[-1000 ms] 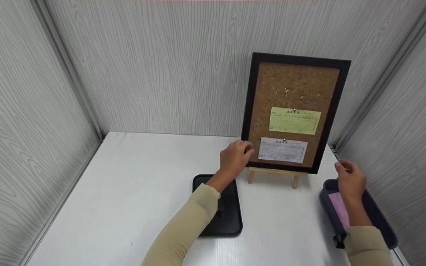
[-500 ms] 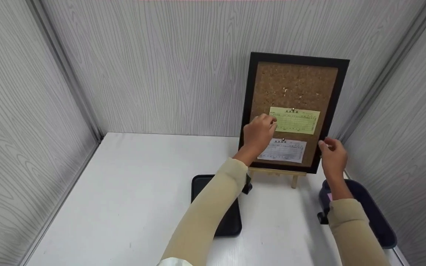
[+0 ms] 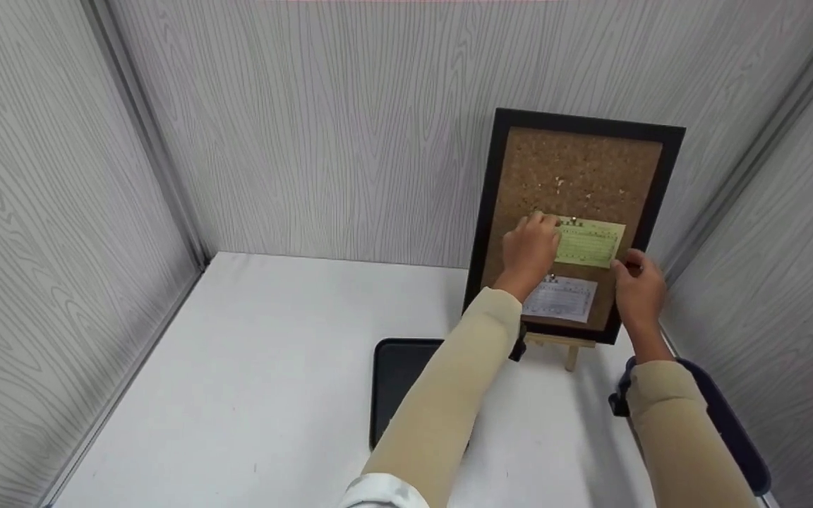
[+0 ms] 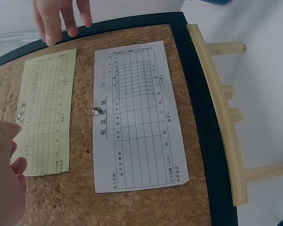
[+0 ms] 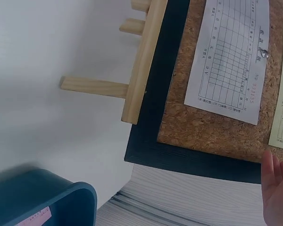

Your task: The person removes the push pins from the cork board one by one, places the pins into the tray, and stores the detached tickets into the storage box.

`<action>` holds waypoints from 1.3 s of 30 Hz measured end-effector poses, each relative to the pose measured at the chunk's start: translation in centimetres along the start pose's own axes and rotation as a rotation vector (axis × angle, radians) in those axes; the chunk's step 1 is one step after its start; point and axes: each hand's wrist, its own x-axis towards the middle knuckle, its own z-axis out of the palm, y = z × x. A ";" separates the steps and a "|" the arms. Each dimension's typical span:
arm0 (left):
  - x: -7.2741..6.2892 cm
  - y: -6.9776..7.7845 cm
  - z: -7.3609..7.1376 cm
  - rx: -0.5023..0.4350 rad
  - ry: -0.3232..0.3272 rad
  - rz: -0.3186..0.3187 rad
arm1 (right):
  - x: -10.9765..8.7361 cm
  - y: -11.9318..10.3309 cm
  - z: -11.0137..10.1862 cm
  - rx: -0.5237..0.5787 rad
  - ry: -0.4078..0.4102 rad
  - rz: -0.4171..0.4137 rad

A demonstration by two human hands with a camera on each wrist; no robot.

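Observation:
A cork board [image 3: 600,162] in a black frame leans on a small wooden easel [image 3: 572,356]. A yellow-green receipt slip [image 3: 588,243] hangs from a silver push pin [image 4: 20,116], with a white receipt slip [image 4: 134,117] pinned below it. My left hand [image 3: 531,247] reaches over the yellow slip's left part, its fingers bent. In the left wrist view its thumb tip is right by the pin, and the pin's head shows uncovered. My right hand [image 3: 639,289] is at the frame's right side, fingertips by the yellow slip's lower right corner.
A black tray [image 3: 396,374] lies on the white table [image 3: 293,367], partly under the left forearm. To the right stands a dark blue bin [image 5: 42,188] with a pink slip [image 5: 35,217] inside. Wood-grain panels [image 3: 343,127] enclose the table at the back and sides.
My left hand has risen from the frame's lower left to the yellow slip. The right hand has moved up and left from over the bin to the board's right side.

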 end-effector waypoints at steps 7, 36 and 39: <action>1.1 1.2 -0.3 0.050 -0.012 0.013 | 0.8 -1.1 0.3 0.044 0.000 -0.049; 2.8 2.5 0.4 0.043 -0.014 0.001 | 2.3 -1.3 0.9 0.180 -0.021 0.063; 2.9 2.6 0.4 0.033 -0.021 0.002 | 2.2 -1.3 0.9 0.191 -0.010 0.073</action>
